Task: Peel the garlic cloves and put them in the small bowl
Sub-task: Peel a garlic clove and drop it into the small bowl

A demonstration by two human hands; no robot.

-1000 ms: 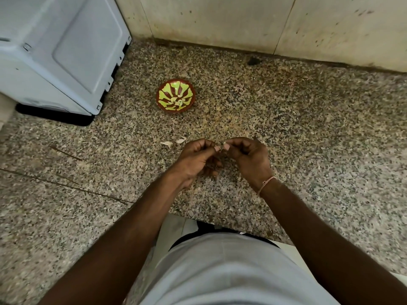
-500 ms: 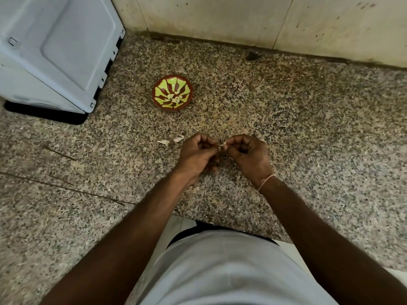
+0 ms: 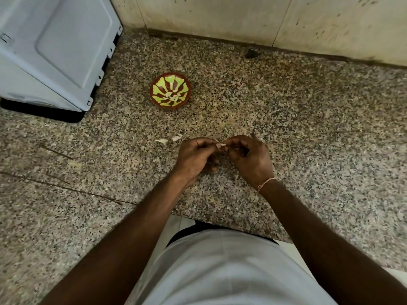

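Single head-worn wide-angle view, looking forward and steeply down at close range onto the speckled surface (image 3: 308, 133), both forearms entering from below, wall beyond the grip.

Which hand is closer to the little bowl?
Left. The left hand sits just below-right of the bowl; the right hand is farther right. Both pinch a garlic clove.

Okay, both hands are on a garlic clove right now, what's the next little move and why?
Probably keep pulling the skin off. The left hand and right hand pinch a garlic clove between their fingertips above the counter, and only a pale sliver of it shows, so I cannot tell if it is bare. Once bare, it goes forward into the small bowl.
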